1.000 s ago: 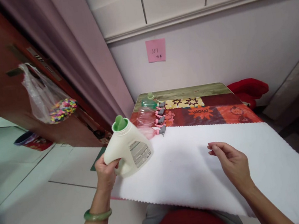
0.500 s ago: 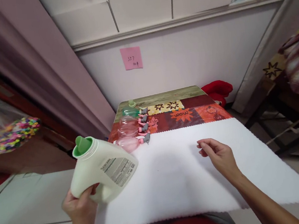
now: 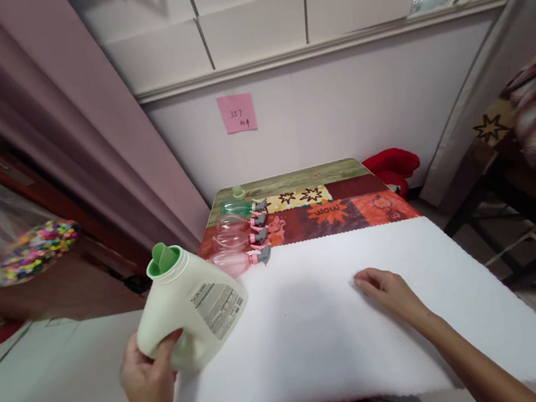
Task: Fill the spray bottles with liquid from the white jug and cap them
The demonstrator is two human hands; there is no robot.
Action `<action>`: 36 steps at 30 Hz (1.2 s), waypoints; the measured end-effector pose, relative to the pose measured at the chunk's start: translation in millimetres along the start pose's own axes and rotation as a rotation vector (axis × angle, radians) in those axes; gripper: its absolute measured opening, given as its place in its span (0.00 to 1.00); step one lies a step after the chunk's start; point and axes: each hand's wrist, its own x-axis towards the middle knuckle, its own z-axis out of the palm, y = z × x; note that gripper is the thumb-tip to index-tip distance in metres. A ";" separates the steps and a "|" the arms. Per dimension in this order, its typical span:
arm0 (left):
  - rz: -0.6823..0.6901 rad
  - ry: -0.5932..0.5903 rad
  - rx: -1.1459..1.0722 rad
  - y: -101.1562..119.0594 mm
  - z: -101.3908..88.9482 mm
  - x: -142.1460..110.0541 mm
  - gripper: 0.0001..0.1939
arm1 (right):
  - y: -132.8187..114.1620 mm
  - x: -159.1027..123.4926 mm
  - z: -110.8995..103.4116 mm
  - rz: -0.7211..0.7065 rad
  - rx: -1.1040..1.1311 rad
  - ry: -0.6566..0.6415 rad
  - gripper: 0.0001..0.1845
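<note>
Left hand (image 3: 149, 386) gripped the open jug (image 3: 196, 309) by its handle | right hand (image 3: 384, 288) sat empty, fingers loosely curled, above my bench (image 3: 312, 329)

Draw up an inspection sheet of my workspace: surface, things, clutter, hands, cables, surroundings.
Surface: white sheet over the near part of the patterned tabletop.
Things: pale jug, uncapped, tilted, green spout showing; four spray bottles lying along the left side, one green, three pink.
Clutter: small green cap-like piece at the back left.
Hands: left hand grips the jug's handle; right hand above or on the sheet, fingers curled, nothing seen in it.
Cables: pale strip at far right, type unclear.
Surroundings: pink note on the wall.
</note>
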 end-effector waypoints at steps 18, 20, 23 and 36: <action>-0.257 -0.997 -0.662 246.0 189.8 -50.4 0.45 | -168.2 65.7 -1.9 -0.108 0.708 -0.038 0.43; -0.314 -0.999 -0.664 249.1 198.7 -49.3 0.46 | -171.9 70.0 -4.0 -0.093 0.698 -0.054 0.44; -0.309 -0.974 -0.651 248.1 207.1 -50.1 0.45 | -171.9 74.1 -3.0 -0.087 0.648 -0.054 0.43; -0.226 -0.976 -0.581 230.5 218.5 -47.9 0.42 | -167.1 82.0 5.0 -0.072 0.650 -0.032 0.42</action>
